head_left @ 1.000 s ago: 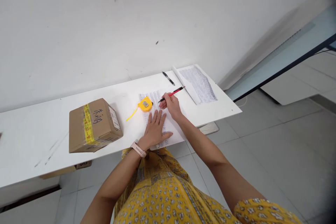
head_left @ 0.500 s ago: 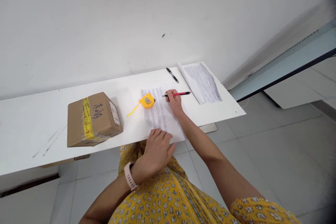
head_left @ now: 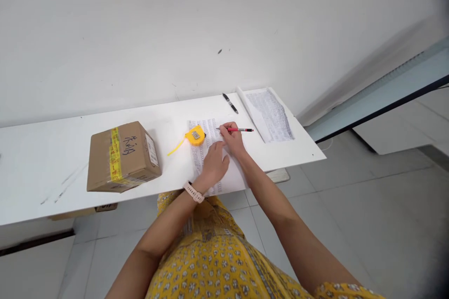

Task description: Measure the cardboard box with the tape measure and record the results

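Observation:
My right hand [head_left: 233,140] grips a red and black pen [head_left: 242,129], its tip at a sheet of paper [head_left: 231,175] covered in columns of handwriting. Flat on the same sheet, below the pen tip, lies my left hand [head_left: 214,162] with its fingers stretched out and holding nothing. A yellow tape measure [head_left: 196,136] rests on the sheet's upper left part, a short length of its blade sticking out to the left.
Left of the paper stands a taped cardboard box [head_left: 131,156] on the white table [head_left: 45,163]. A black pen [head_left: 230,103] and a densely written, partly folded sheet [head_left: 270,114] lie toward the back right. A wall [head_left: 140,46] rises behind.
My left hand has moved forward from the table's front edge onto the middle of the paper, nearer my right hand. My right hand keeps the pen at the paper.

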Tool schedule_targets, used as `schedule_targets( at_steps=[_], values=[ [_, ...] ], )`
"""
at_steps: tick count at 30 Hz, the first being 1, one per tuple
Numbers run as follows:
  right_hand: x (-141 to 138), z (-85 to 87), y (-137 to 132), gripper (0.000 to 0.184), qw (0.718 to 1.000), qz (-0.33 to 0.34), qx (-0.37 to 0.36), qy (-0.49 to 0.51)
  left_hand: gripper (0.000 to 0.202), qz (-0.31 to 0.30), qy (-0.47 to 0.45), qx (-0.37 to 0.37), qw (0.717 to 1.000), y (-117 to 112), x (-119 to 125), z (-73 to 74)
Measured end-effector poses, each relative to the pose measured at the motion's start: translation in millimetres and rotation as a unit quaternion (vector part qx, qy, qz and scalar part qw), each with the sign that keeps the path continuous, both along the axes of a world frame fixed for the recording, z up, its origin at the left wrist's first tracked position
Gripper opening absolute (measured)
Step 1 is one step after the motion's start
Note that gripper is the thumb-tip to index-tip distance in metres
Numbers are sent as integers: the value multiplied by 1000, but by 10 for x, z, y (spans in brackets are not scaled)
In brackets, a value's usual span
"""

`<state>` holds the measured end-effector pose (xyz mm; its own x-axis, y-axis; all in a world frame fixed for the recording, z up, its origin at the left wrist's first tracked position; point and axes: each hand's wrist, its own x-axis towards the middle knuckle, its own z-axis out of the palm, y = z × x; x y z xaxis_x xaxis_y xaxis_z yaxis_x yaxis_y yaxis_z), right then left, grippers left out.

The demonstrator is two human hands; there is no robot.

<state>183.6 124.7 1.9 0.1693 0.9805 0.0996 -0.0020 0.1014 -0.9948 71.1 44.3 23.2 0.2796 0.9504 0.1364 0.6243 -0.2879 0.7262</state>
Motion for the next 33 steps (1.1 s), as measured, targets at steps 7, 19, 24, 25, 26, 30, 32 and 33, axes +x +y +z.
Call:
schedule_targets(
  at_steps=[7, 19, 24, 25, 26, 30, 32, 33],
  values=[
    [45, -77, 48, 28, 990, -13, 37, -133, 57, -108, 252, 114, 955, 156, -318, -300],
    [40, -151, 40, 25, 977, -8, 25, -210, 59, -94, 260, 143, 951, 131, -322, -328],
    [45, -152, 39, 26, 978, -5, 28, -205, 59, -93, 257, 149, 950, 123, -317, -337],
    [45, -150, 39, 26, 978, -4, 27, -207, 59, -92, 257, 148, 950, 123, -316, -336],
    [45, -146, 39, 26, 977, -4, 25, -210, 59, -92, 257, 148, 951, 122, -315, -335],
    [37, -120, 31, 25, 974, 0, 17, -227, 59, -88, 255, 148, 951, 118, -313, -332],
    [31, -110, 26, 26, 972, 2, 15, -234, 59, -87, 256, 150, 951, 116, -313, -338],
    [28, -108, 25, 26, 972, 2, 13, -236, 59, -87, 257, 153, 950, 115, -314, -343]
  ],
)
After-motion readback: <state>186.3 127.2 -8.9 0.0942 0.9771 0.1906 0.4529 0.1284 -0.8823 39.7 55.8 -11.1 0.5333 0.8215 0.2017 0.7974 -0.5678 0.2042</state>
